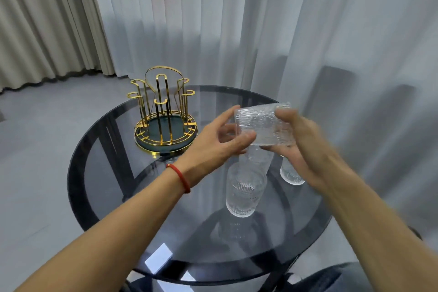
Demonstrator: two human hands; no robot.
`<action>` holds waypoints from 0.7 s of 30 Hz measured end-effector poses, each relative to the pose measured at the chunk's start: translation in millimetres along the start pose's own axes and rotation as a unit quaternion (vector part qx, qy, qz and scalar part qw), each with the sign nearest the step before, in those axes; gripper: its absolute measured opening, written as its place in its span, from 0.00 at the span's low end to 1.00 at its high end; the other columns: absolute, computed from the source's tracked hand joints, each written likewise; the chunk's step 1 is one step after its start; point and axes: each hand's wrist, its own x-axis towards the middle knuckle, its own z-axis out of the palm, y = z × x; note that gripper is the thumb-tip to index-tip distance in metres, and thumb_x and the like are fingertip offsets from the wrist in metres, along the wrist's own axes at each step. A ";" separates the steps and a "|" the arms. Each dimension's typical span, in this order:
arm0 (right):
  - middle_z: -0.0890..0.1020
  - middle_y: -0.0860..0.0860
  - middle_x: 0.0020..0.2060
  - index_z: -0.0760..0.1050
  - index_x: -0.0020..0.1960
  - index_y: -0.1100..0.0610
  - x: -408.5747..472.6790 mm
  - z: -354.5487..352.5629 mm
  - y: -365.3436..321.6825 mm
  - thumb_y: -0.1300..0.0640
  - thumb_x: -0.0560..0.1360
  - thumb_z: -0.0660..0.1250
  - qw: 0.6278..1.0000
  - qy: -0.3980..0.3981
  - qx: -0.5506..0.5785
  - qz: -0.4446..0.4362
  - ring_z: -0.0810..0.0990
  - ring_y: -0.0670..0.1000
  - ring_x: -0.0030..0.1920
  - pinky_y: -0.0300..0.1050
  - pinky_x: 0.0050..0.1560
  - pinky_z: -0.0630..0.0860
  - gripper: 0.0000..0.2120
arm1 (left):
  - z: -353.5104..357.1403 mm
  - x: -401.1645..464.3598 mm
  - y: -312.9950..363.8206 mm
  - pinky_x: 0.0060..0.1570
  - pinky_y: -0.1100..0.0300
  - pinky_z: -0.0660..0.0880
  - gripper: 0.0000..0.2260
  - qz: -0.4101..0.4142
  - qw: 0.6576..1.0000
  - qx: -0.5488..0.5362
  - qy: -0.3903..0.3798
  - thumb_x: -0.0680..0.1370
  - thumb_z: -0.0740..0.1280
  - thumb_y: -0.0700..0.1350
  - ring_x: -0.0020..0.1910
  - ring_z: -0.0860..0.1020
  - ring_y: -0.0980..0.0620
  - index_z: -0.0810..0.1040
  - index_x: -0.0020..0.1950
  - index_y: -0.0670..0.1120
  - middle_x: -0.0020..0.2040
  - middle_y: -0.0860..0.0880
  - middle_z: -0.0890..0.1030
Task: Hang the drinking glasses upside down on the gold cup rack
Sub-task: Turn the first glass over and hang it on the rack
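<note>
Head view: 1 ribbed drinking glass (263, 124) is held on its side in mid-air above the round smoked-glass table (113, 173), right of the gold cup rack (164, 111) and apart from it. It is clasped by the right hand (298, 144), fingers curled under and thumb over, while the fingers of the left hand (213, 142) are closed lightly on its near end. Which end is the mouth cannot be told through the blur. For the step to be done well, the glass is best turned fully mouth-down, carried left, and lowered straight over 1 empty peg so the rim is not knocked on the wire. All pegs seen are bare. A stack of glasses (246, 185) stands directly below the hands, and another glass (291, 173) just beside it; these could be clipped if the hands are dropped. A red wrist cord (181, 176) is worn on the left arm.
</note>
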 end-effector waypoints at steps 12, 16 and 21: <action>0.74 0.50 0.72 0.64 0.76 0.46 87.0 97.3 0.2 0.41 0.66 0.74 0.841 -0.245 -0.483 0.000 0.76 0.49 0.66 0.49 0.66 0.75 0.42 | -83.0 5.3 -39.5 0.52 0.49 0.82 0.35 -0.053 0.966 -0.200 0.153 0.66 0.81 0.43 0.55 0.85 0.45 0.73 0.71 0.49 0.58 0.43 0.84; 0.79 0.47 0.65 0.66 0.74 0.41 105.5 103.3 5.3 0.41 0.63 0.75 0.831 -0.269 -0.487 -0.014 0.80 0.49 0.63 0.53 0.65 0.77 0.41 | -94.0 8.6 -49.0 0.54 0.51 0.82 0.37 -0.058 0.966 -0.201 0.153 0.65 0.81 0.47 0.55 0.85 0.45 0.71 0.71 0.48 0.56 0.43 0.86; 0.85 0.49 0.55 0.76 0.65 0.45 121.7 87.3 12.6 0.41 0.55 0.76 0.872 -0.212 -0.441 0.016 0.85 0.51 0.54 0.50 0.58 0.82 0.38 | -93.4 6.7 -71.1 0.51 0.51 0.82 0.23 -0.063 0.977 0.011 0.206 0.74 0.69 0.65 0.55 0.81 0.48 0.78 0.60 0.50 0.55 0.49 0.82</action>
